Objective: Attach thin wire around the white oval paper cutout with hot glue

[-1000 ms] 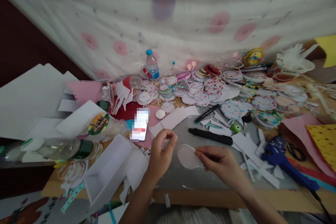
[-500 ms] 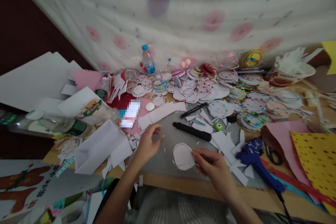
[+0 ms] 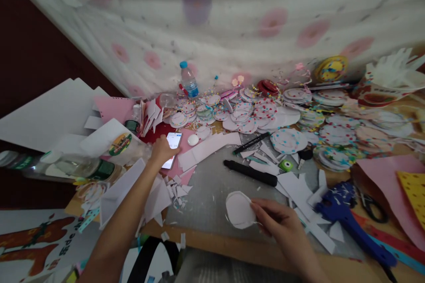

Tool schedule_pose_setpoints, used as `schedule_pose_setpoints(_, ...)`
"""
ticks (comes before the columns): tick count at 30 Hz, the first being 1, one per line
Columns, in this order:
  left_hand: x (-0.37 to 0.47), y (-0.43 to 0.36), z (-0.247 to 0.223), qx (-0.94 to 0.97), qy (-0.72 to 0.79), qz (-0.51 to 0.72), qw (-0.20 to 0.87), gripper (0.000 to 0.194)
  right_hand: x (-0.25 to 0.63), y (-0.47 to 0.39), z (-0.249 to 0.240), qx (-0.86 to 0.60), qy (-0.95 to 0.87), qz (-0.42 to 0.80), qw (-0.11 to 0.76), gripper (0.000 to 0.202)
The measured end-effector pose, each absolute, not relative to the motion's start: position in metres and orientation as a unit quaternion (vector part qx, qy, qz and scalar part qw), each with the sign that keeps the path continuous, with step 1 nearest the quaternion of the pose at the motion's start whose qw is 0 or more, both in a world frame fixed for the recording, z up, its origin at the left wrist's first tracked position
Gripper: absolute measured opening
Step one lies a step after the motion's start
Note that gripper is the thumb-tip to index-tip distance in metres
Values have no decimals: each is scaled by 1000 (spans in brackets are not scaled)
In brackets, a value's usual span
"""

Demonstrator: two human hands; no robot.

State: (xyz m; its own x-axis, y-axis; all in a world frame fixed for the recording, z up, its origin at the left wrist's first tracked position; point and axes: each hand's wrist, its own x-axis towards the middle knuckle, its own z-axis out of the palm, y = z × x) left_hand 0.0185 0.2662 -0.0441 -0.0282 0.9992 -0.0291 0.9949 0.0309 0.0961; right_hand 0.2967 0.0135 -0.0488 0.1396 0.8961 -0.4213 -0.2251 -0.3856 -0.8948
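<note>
My right hand (image 3: 277, 223) pinches a round white paper disc (image 3: 239, 210) by its right edge, above the grey mat (image 3: 202, 194). The disc's outline is slightly angular, and a thin loose sliver shows along its rim. At the left, my left hand (image 3: 162, 149) is on a phone (image 3: 174, 140) with a lit screen, which lies on pink paper. Its fingers are at the phone's left side and the thumb crosses the screen; part of the grip is hidden. A thick black pen (image 3: 250, 173) lies between the hands, beyond the disc.
Dotted round paper stacks (image 3: 288, 140) line the back, near a blue-capped bottle (image 3: 189, 82). At right lie a blue glue gun (image 3: 352, 225), scissors (image 3: 373, 208) and white paper strips (image 3: 303, 199). Left stand a white paper box (image 3: 113, 196) and plastic bottles (image 3: 79, 161).
My left hand has moved from over the mat, forward and left, onto the phone. My right hand still holds the disc. The view has shifted slightly.
</note>
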Motion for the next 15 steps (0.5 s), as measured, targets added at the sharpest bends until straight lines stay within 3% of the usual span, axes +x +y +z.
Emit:
schedule_pose_setpoints(5,21,268,-47,686,727,-19,30,64,295,10,-54,-601,-284,568,485,35)
schedule_pose_setpoints(15,28,266,-45,685,726,-34,44,67,294,18,-46,-597,-304,570,475,35)
